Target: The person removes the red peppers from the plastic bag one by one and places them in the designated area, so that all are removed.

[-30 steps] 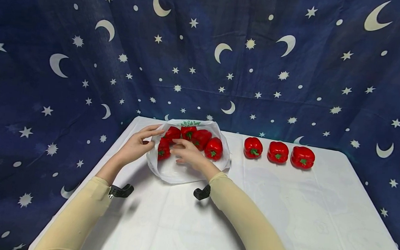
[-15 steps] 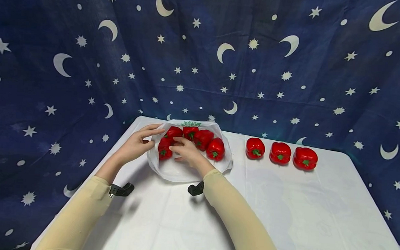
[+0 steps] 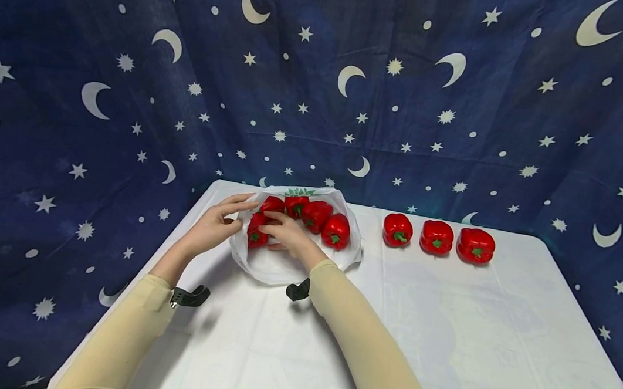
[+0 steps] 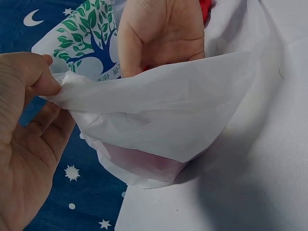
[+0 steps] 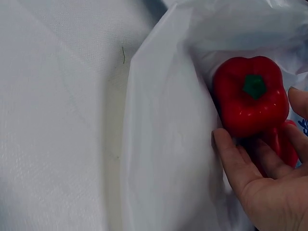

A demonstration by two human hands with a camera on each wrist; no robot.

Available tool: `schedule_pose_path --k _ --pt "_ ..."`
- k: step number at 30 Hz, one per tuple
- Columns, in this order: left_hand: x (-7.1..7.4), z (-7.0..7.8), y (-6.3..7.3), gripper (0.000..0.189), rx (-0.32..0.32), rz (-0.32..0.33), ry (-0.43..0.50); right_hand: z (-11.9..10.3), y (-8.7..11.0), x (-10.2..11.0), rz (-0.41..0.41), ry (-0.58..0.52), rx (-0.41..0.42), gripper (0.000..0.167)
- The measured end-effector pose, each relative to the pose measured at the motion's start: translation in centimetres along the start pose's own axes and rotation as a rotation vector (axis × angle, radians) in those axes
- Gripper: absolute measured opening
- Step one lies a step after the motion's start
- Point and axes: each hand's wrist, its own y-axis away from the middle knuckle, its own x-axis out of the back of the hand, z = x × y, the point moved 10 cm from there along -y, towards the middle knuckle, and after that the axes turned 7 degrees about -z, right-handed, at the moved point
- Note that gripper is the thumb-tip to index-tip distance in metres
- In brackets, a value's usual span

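Note:
A white plastic bag (image 3: 281,276) with a green-and-blue tree print lies with its mouth wide, holding several red bell peppers. At its left side my left hand (image 3: 213,227) pinches the rim between thumb and fingers, seen closely in the left wrist view. My right hand (image 3: 290,236) is inside the bag at the leftmost bell pepper (image 3: 256,234). In the right wrist view the fingers (image 5: 236,163) reach along the lower side of a bell pepper (image 5: 251,96), with the thumb spread apart at its right edge. Another pepper is partly hidden behind these fingers.
To the right of the bag three bell peppers stand in a row: one nearest the bag (image 3: 397,230), one in the middle (image 3: 436,237) and one farthest right (image 3: 475,246). A dark blue curtain (image 3: 317,89) hangs behind the white-covered table (image 3: 441,342).
My right hand has shifted left inside the bag, closer to the leftmost bell pepper. My left hand stays at the rim. The head view has turned slightly.

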Motion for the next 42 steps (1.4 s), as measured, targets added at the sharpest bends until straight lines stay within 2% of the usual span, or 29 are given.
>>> schedule_pose_path --k 8,12,15,19,24,31,36,42 --pt "0.0 0.0 0.3 0.051 0.020 0.000 0.004 0.0 -0.2 -0.8 -0.003 -0.006 -0.003 0.061" --pt "-0.1 1.5 0.5 0.050 0.046 -0.003 0.013 0.0 -0.2 -0.8 0.009 -0.004 0.003 0.061" --pt "-0.2 1.6 0.4 0.051 0.036 -0.013 0.012 0.1 -0.4 -0.7 0.021 0.004 0.011 0.060" --pt "-0.1 0.2 0.1 0.052 0.015 -0.015 0.010 0.2 -0.5 -0.5 0.035 0.015 0.026 0.058" --pt "-0.1 0.1 0.1 0.051 0.019 -0.011 0.003 0.3 -0.3 -0.3 0.033 0.015 0.029 0.056" --pt "0.2 -0.1 0.1 0.051 0.021 -0.001 -0.003 -0.1 0.8 0.3 -0.001 0.066 0.008 0.055" --pt "0.1 0.0 0.2 0.051 0.020 -0.014 -0.015 -0.5 2.0 1.7 -0.038 0.161 0.006 0.054" --pt "0.1 -0.2 0.3 0.053 0.012 -0.013 -0.028 -0.3 3.9 3.3 -0.063 0.217 -0.010 0.053"
